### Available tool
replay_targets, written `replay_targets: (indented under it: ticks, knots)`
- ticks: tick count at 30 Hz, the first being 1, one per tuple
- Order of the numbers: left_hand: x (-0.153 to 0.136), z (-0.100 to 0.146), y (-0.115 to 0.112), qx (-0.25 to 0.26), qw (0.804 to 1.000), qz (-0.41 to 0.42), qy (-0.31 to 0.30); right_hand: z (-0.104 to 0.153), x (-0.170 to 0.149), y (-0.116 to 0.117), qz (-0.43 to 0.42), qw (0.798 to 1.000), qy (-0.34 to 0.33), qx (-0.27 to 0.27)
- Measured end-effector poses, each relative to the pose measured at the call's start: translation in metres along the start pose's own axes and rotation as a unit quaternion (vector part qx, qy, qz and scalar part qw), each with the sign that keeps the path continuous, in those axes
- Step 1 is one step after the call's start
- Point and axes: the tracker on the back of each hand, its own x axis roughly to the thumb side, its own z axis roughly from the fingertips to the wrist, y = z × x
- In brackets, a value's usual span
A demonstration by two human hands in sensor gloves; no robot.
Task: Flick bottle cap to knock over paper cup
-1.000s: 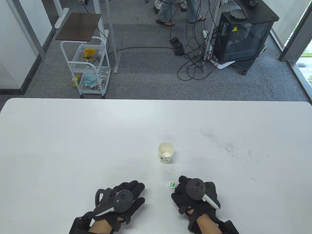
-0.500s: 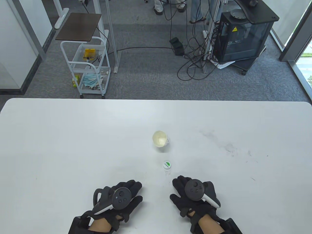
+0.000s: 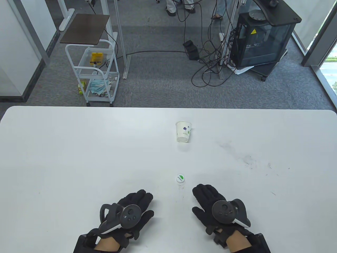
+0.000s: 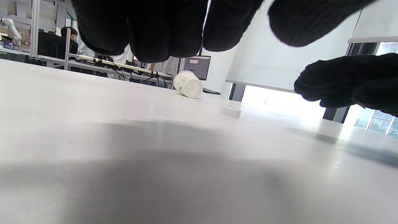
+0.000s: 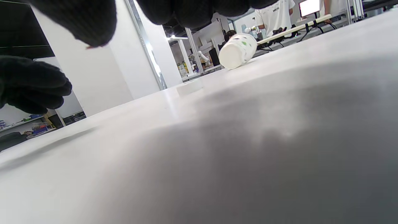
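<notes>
Since half a second ago, the paper cup [image 3: 183, 132] has rolled farther up the table [image 3: 65, 158] and now lies on its side, base toward the hands, while the bottle cap [image 3: 180, 179] sits where it stopped, just ahead of the right hand [image 3: 216, 208]. That hand has drawn back a little, its fingers spread flat and holding nothing; the left hand [image 3: 131, 210] rests loosely curled near the table's front edge, also empty.

From the left wrist view, the cup [image 4: 188, 88] lies tipped over beyond the cap [image 4: 230, 111], well apart from it, with gloved fingers [image 4: 161, 34] hanging above the tabletop.

In the right wrist view, the cup [image 5: 238, 51] shows its flat white base, the cap [image 5: 189, 87] nearer.

Judging by how it lies, the cup is thin, light and easily crushed (it rolls freely too), so setting it upright calls for a gentle grip around the mid-wall. Hard, light and slick, the cap is best struck low on its rim.
</notes>
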Motion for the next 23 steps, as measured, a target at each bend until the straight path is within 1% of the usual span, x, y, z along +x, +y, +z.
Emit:
replay_targets:
  ticks: [5, 23]
  knots:
    - [0.0016, 0.0022, 0.0047, 0.018, 1.000, -0.009, -0.008, 0.0006, 0.0010, 0.0003, 0.004, 1.000, -0.001, -0.002]
    - [0.0025, 0.0031, 0.0063, 0.011, 1.000, -0.009, -0.003, 0.0015, -0.0018, 0.0000, -0.009, 1.000, 0.002, -0.001]
